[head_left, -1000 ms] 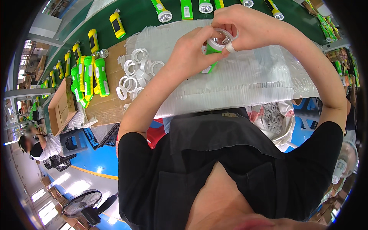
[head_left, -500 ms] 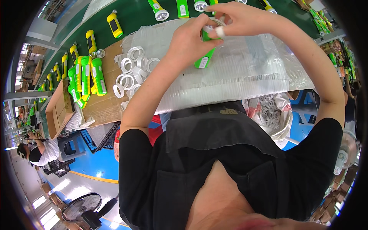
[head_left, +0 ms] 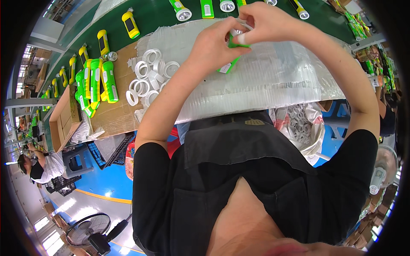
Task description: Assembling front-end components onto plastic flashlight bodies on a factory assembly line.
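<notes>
A green flashlight [head_left: 229, 66] is held upright and slightly tilted above the plastic-covered work surface [head_left: 273, 77]. My left hand [head_left: 215, 45] wraps round its head end, fingers closed. My right hand [head_left: 268, 23] meets it there, thumb and fingers pinching what looks like a white ring [head_left: 246, 26] at the flashlight's rim. The fingers hide much of that ring and of the lamp head. A white covering sits on my right thumb [head_left: 241, 39]. Left of my left forearm lies a loose pile of white rings [head_left: 150, 77].
Several green-and-yellow flashlights [head_left: 109, 83] are stacked on cardboard at the left. More flashlights [head_left: 130, 23] lie along the green belt [head_left: 158, 15] beyond. A cardboard box [head_left: 64, 121] stands at the left edge. Below the right edge hangs a white sack [head_left: 318, 128] of rings.
The flashlight's lower end has tilted and shows less below my left hand. Both hands stay together at its head, with my right hand turned slightly.
</notes>
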### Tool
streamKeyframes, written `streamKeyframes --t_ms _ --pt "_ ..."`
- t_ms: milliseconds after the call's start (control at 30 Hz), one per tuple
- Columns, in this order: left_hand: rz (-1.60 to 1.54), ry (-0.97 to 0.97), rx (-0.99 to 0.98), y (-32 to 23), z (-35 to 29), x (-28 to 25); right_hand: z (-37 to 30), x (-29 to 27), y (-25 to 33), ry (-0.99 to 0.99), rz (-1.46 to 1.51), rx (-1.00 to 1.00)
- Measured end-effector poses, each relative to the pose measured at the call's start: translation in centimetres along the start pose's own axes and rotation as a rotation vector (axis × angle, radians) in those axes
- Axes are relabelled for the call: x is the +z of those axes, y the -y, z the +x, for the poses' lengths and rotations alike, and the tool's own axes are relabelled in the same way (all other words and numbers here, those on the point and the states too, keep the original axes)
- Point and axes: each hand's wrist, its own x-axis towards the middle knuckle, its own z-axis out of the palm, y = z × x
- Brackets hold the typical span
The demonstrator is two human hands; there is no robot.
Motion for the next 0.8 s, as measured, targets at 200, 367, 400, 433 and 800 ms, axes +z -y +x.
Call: streamKeyframes --t_ms 200,367,400,433,800 --pt "-0.004 -0.106 -0.015 0.1 0.3 0.2 -0.6 -0.2 -1.7 0.089 0.235 0.062" --pt "0.175 -0.179 0.043 -0.2 0.1 0.9 -0.5 1.0 -1.2 0.031 0.032 0.366" --pt "0.188 -0.170 0.041 -0.2 -0.2 1.1 -0.5 1.0 -1.1 0.031 0.032 0.365" --pt "0.204 -0.165 0.038 0.0 -0.1 1.1 -0.1 0.8 -0.8 0.084 -0.001 0.470" --pt "0.205 -0.206 0.016 -0.1 -0.2 1.1 0.5 1.3 -0.2 0.044 -0.035 0.515"
